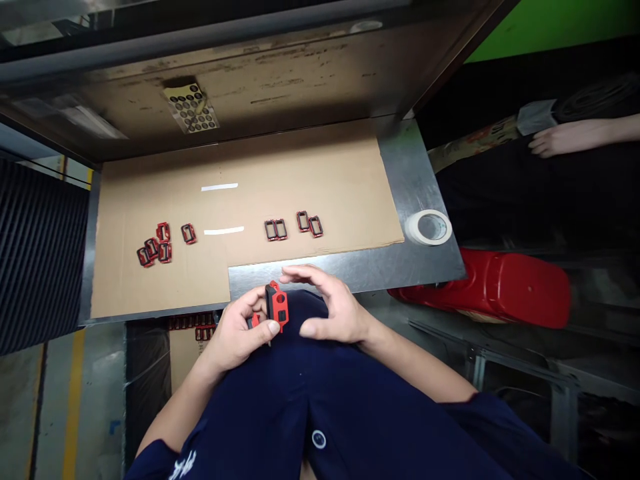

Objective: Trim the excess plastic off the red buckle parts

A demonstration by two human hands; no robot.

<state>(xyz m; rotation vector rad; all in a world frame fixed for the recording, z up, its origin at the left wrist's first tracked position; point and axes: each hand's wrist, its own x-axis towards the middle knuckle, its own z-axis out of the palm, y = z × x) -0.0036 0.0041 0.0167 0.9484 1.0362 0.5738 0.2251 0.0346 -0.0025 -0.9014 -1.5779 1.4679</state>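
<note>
Head view, hidden/unclear first: the left hand (240, 333) is clamped on a red-and-black part (277, 307), thumb and fingers pinching its lower end. The part sits just above the lap, at the near table edge, and its bottom is covered by the fingers. A small red bit (255, 320) pokes out betw. the same fingers; can't tell if it's a separate pc or belongs to the part. The right hand (330, 307) is open, fingers loosely curved and apart, just beside the part on its right. Can't tell if it touches.

Under the table edge there's a box (185, 353) w/ more red pcs, mostly hidden by the tabletop and left wrist, so too cut off to count. Far right, another person's hand (555, 139) rests on dark cloth, arm cut by the frame. A red plastic object (500, 287) sits below the table's right corner, partly hidden under it; what it is isn't clear.

Counts, on the cardboard sheet (325, 173):
- left cluster of buckles (163, 231): 5, four bunched and one a bit to the right
- right group of buckles (281, 229): 4, in two pairs
- white strips (223, 231): 2
- tape roll (429, 227): 1, on bare metal table (410, 167) just off the sheet's right edge
- perforated card (191, 107): 1, on the back panel; holes too small to count
</note>
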